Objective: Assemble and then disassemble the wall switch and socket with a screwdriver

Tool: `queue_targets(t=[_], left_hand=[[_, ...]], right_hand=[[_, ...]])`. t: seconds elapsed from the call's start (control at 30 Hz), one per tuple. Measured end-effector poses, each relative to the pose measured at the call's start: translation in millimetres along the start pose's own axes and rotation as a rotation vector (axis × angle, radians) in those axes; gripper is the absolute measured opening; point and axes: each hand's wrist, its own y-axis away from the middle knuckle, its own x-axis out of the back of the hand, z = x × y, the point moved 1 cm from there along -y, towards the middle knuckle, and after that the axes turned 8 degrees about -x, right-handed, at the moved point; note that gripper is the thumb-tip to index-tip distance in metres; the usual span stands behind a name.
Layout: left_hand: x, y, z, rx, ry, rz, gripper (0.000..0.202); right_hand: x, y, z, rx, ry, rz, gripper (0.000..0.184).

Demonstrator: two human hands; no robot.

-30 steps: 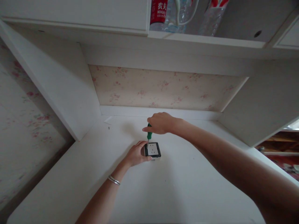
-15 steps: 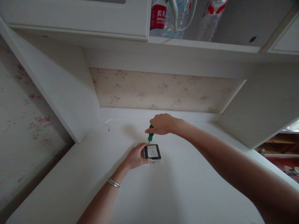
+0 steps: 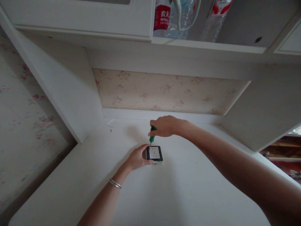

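Note:
A wall socket [image 3: 154,153] with a white centre and a dark surround lies face up on the white tabletop [image 3: 197,188]. My left hand [image 3: 138,158] grips its left side, with the thumb along the front edge and the fingers at the back corner. In my right hand [image 3: 166,126] is a screwdriver with a green handle [image 3: 152,138], held tilted from above. Its metal shaft reaches down to the left part of the socket's dark surround. What the tip sits in is too small to make out.
A thin white piece [image 3: 111,123] and a tiny dark item [image 3: 111,130] lie at the back left of the tabletop. White side panels [image 3: 58,84] flank the space. Overhead, a shelf [image 3: 211,45] holds several plastic bottles [image 3: 162,18].
The view has shifted slightly, so everything appears a little further right. My right hand seems slightly turned around the screwdriver; my left hand keeps its hold on the socket.

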Motion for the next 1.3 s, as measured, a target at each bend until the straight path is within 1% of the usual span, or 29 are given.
queue_targets(t=[0.07, 0.13, 0.17, 0.27, 0.33, 0.37, 0.4, 0.5, 0.57, 0.6, 0.7, 0.8, 0.87, 0.93, 0.97, 1.03, 1.1, 1.17, 1.23, 1.3], left_hand=[[-0.3, -0.3, -1.5, -0.014, 0.000, -0.011, 0.084], [-1.0, -0.7, -2.8, -0.026, 0.002, -0.016, 0.083], [-1.3, -0.9, -3.1, -0.027, 0.002, -0.015, 0.083], [-1.5, -1.3, -2.4, -0.015, -0.006, -0.007, 0.083], [-1.2, -1.5, -1.3, -0.017, -0.007, -0.013, 0.082], [-1.1, -1.5, -0.9, -0.023, -0.007, -0.018, 0.081], [-1.0, -1.6, -0.7, -0.026, -0.012, -0.020, 0.081], [-1.0, -1.4, -1.4, -0.021, -0.038, -0.015, 0.083], [-1.3, -1.3, -1.9, -0.017, -0.052, -0.014, 0.084], [-1.3, -1.3, -1.9, -0.019, -0.056, -0.015, 0.084], [-1.2, -1.5, -0.3, -0.040, -0.061, -0.010, 0.082], [-1.0, -1.5, 1.6, -0.047, -0.059, -0.002, 0.080], [-1.1, -1.5, 2.0, -0.039, -0.058, -0.001, 0.081], [-1.1, -1.4, 1.8, -0.027, -0.056, -0.006, 0.082], [-1.1, -1.5, 1.6, -0.024, -0.054, -0.010, 0.082], [-1.0, -1.5, 1.4, -0.023, -0.050, -0.018, 0.082], [-0.8, -1.7, 1.9, -0.025, -0.046, -0.014, 0.082], [-0.5, -1.8, 2.9, -0.027, -0.041, -0.007, 0.081], [-0.3, -1.8, 3.9, -0.031, -0.037, -0.006, 0.080], [-0.3, -1.8, 4.0, -0.036, -0.042, -0.008, 0.079]], right_hand=[[-0.6, 2.3, 1.7, 0.087, -0.058, -0.024, 0.050], [-0.2, 4.4, 1.5, 0.108, -0.046, -0.008, 0.045], [0.5, 5.0, 0.4, 0.087, -0.015, 0.010, 0.046], [3.6, 4.8, -4.9, -0.010, 0.071, 0.066, 0.060], [5.1, 4.1, -7.3, -0.043, 0.083, 0.053, 0.065], [5.5, 3.9, -7.5, -0.045, 0.068, 0.038, 0.064], [5.4, 4.1, -7.2, -0.031, 0.037, 0.013, 0.062], [3.6, 5.9, -5.3, 0.073, -0.069, -0.056, 0.051], [2.2, 7.0, -5.5, 0.094, -0.055, -0.035, 0.046], [1.7, 7.0, -6.4, 0.075, -0.024, -0.005, 0.046], [1.6, 5.5, -11.5, -0.018, 0.069, 0.083, 0.059], [2.9, 4.2, -14.8, -0.069, 0.086, 0.069, 0.067], [3.9, 5.3, -13.7, -0.061, 0.030, 0.026, 0.064], [4.4, 7.3, -11.2, 0.000, -0.049, -0.011, 0.057], [4.3, 8.2, -9.9, 0.034, -0.068, -0.020, 0.053], [3.1, 8.7, -8.7, 0.063, -0.039, 0.007, 0.045], [0.9, 7.1, -9.9, 0.030, 0.029, 0.066, 0.046], [-1.6, 4.3, -12.9, -0.031, 0.070, 0.114, 0.054], [-3.4, 1.9, -15.3, -0.090, 0.077, 0.128, 0.058], [-3.6, 1.1, -14.6, -0.135, 0.049, 0.113, 0.060]])
